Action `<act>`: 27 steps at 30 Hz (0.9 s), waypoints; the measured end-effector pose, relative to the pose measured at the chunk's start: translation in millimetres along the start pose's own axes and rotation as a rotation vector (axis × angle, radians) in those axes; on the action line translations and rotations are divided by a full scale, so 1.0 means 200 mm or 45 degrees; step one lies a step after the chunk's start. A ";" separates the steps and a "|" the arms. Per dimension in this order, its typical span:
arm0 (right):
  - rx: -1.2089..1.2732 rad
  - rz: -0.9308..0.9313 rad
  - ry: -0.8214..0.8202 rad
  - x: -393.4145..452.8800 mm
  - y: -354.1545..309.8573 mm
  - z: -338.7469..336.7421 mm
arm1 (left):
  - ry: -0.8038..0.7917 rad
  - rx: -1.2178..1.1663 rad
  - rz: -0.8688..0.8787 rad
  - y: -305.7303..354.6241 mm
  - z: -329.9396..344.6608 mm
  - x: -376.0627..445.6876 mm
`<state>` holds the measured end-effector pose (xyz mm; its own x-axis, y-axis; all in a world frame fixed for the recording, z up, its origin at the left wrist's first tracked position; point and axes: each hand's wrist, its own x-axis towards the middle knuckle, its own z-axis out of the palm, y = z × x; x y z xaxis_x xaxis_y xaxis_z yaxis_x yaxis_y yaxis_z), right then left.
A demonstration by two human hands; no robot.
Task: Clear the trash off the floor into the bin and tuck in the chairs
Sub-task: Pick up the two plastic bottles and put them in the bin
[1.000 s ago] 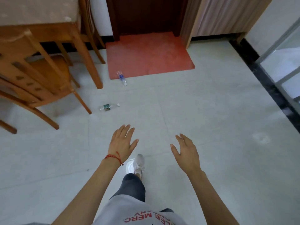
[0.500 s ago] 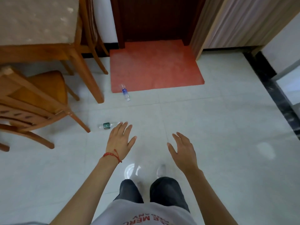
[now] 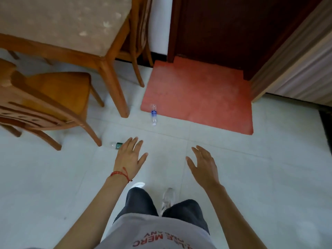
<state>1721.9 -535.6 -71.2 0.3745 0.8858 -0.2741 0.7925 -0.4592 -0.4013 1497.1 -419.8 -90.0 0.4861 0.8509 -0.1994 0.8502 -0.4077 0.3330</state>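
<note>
Two empty plastic bottles lie on the white tiled floor. The bottle with a green label (image 3: 117,145) rests near a chair leg, half hidden behind the fingers of my left hand (image 3: 129,157). A bottle with a blue label (image 3: 154,114) lies farther off, across the edge of the red mat (image 3: 197,97). My left hand, with a red string at the wrist, is open and empty with fingers spread. Level with it, my right hand (image 3: 203,165) is also open and holds nothing. A wooden chair (image 3: 45,99) stands pulled out from the table at the left. No bin is in view.
A wooden table (image 3: 68,24) with a beige top fills the upper left; its leg (image 3: 116,90) stands between chair and mat. A second chair (image 3: 139,42) sits behind it by the wall. A dark door (image 3: 224,27) and a curtain (image 3: 305,69) are beyond the mat.
I have walked forward, so the bottles, chair and mat are closer. My left hand now overlaps the green-label bottle. Both hands stay open and empty.
</note>
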 end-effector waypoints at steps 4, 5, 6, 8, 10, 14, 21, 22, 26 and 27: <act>-0.025 -0.095 -0.082 0.26 -0.02 -0.06 | 0.027 -0.031 -0.153 0.01 -0.03 0.14; -0.036 -0.123 -0.100 0.32 -0.04 -0.07 | 0.034 -0.033 -0.175 0.00 -0.04 0.18; -0.051 -0.143 -0.108 0.35 -0.05 -0.07 | 0.043 -0.030 -0.178 0.00 -0.04 0.20; -0.074 -0.193 -0.147 0.49 -0.10 -0.06 | 0.042 -0.048 -0.236 -0.04 -0.05 0.28; -0.090 -0.227 -0.174 0.62 -0.15 -0.05 | 0.061 -0.068 -0.290 -0.08 -0.04 0.36; -0.134 -0.292 -0.235 0.89 -0.24 -0.06 | 0.084 -0.122 -0.401 -0.19 -0.06 0.56; -0.216 -0.379 -0.328 1.30 -0.36 -0.08 | 0.039 -0.161 -0.535 -0.33 -0.08 0.79; -0.217 -0.391 -0.337 1.34 -0.38 -0.07 | 0.034 -0.175 -0.549 -0.34 -0.08 0.81; -0.250 -0.448 -0.414 1.50 -0.44 -0.02 | 0.074 -0.218 -0.657 -0.38 -0.07 0.85; -0.258 -0.461 -0.437 1.54 -0.45 0.00 | 0.073 -0.232 -0.687 -0.39 -0.06 0.87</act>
<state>1765.7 -221.7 -120.1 -0.0920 0.8966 -0.4331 0.9314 -0.0764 -0.3560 1511.8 -236.2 -139.2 -0.0231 0.9413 -0.3368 0.9240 0.1487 0.3523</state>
